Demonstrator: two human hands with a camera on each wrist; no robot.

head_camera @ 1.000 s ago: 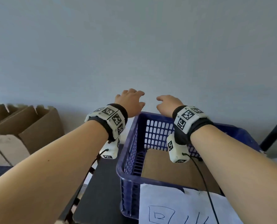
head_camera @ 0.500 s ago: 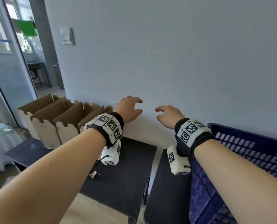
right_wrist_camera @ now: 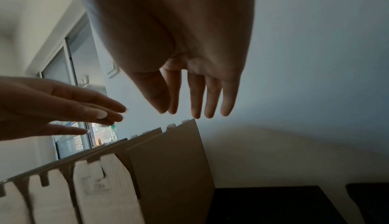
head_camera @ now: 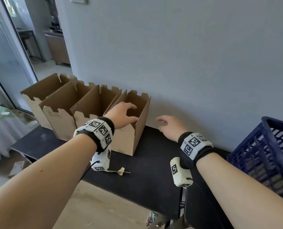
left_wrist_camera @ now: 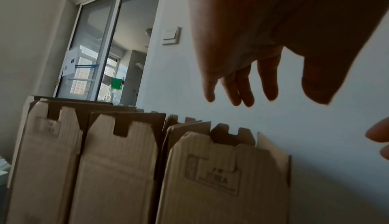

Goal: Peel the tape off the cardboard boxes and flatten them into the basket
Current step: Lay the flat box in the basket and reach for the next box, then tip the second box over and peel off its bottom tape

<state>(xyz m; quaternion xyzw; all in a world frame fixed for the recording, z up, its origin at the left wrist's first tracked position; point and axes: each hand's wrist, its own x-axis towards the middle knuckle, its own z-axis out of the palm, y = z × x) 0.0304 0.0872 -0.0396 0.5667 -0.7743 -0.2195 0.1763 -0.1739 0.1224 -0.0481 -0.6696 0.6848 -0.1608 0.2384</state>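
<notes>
Several open-topped brown cardboard boxes stand in a row against the wall on a black table (head_camera: pixel 150 171). My left hand (head_camera: pixel 122 114) hovers over the open top of the rightmost box (head_camera: pixel 129 139), fingers spread and holding nothing. In the left wrist view the left hand (left_wrist_camera: pixel 252 78) hangs just above that box (left_wrist_camera: pixel 221 186). My right hand (head_camera: pixel 170 128) is empty and open, a little to the right of the box and apart from it. The right wrist view shows the right hand (right_wrist_camera: pixel 189 86) above the box's side (right_wrist_camera: pixel 174 169). The blue basket (head_camera: pixel 277 123) is at the far right.
The other boxes (head_camera: pixel 59 116) stand packed to the left of the rightmost one. A small crumpled scrap (head_camera: pixel 121 171) lies on the table near its front edge. A narrow gap separates this table from a second black table (head_camera: pixel 203 204). A glass door is at the far left.
The view has swung left from the basket to the row of boxes. Both hands have moved left and down, the left one arriving over the rightmost box.
</notes>
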